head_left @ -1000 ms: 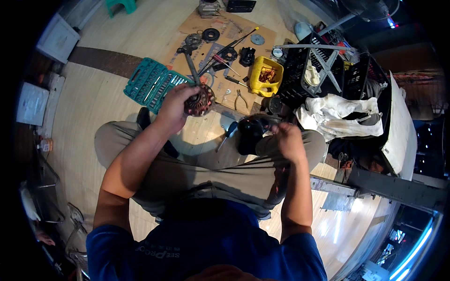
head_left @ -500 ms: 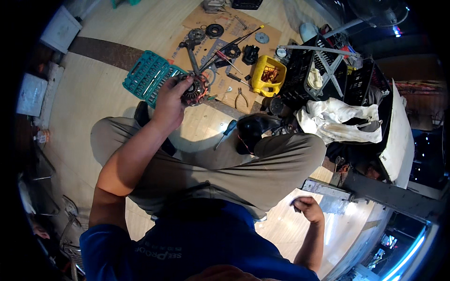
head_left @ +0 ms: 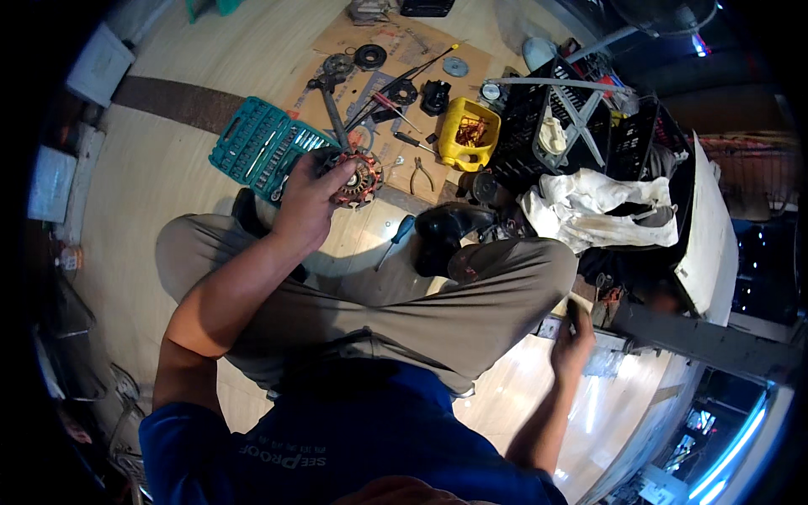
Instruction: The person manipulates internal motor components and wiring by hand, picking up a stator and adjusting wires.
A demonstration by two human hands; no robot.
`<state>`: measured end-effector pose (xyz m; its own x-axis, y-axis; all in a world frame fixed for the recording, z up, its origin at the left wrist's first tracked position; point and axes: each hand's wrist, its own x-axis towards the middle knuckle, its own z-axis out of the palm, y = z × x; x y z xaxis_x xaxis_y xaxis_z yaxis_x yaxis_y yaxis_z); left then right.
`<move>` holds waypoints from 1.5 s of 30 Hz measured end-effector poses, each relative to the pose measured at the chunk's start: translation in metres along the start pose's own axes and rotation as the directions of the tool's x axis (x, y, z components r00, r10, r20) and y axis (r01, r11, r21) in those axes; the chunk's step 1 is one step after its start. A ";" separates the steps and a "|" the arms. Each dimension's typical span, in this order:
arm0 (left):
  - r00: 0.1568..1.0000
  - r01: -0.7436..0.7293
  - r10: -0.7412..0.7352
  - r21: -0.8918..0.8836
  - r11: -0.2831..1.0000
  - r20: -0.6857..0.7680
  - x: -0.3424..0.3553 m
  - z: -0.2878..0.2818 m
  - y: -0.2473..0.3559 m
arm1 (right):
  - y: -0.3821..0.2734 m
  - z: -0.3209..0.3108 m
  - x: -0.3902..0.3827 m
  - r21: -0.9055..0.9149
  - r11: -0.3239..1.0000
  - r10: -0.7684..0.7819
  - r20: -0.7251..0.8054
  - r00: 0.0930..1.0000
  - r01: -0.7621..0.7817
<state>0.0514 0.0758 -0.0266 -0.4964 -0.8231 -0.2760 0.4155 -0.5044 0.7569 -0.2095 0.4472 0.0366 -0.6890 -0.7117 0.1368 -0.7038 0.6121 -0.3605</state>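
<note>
My left hand (head_left: pixel 310 202) grips a round metal motor part (head_left: pixel 360 178) with copper windings around its ring, held out beyond my crossed legs. It is just right of an open teal socket set (head_left: pixel 248 139) and near a long steel tool (head_left: pixel 337 114) with a bulky head. My right hand (head_left: pixel 574 332) is low at the right, beside my knee, fingers curled around a dark object too unclear to name. Between my legs on the floor lies a blue-handled screwdriver (head_left: pixel 394 240), left of my black shoe (head_left: pixel 442 236).
A cardboard sheet (head_left: pixel 311 46) carries discs, screwdrivers, pliers (head_left: pixel 422 175) and a cut yellow jug (head_left: pixel 470 135). On the right stand black crates (head_left: pixel 522 143), white cloths (head_left: pixel 593 210) and a pale panel (head_left: pixel 703 252). A grey beam (head_left: pixel 707 341) runs along the lower right.
My right hand dropped from ahead of me to low at the right, then moved up beside the knee. My left hand still holds the wound part, now turned to show more of its face.
</note>
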 end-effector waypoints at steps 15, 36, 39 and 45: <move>0.998 -0.062 0.064 0.183 0.981 -0.003 0.002 -0.009 -0.009 | -0.231 0.130 0.082 0.575 0.808 -0.340 0.275 0.899 0.129; 0.999 -0.008 -0.011 0.394 0.919 0.048 0.009 -0.009 0.000 | -0.177 0.075 0.108 0.841 0.408 -0.245 0.475 0.845 -0.355; 0.978 0.061 -0.130 0.369 0.928 0.165 0.008 -0.007 0.010 | -0.147 0.094 0.142 0.799 0.474 0.043 0.399 0.916 -0.370; 0.972 0.199 -0.194 -0.026 0.980 0.133 0.013 -0.009 0.015 | -0.110 0.126 0.095 0.412 0.897 -0.075 0.498 0.864 -0.159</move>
<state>0.0579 0.0550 -0.0242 -0.6643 -0.6675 -0.3363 0.3281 -0.6647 0.6712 -0.1757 0.2693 -0.0275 -0.4561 -0.8327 -0.3142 -0.4506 0.5205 -0.7253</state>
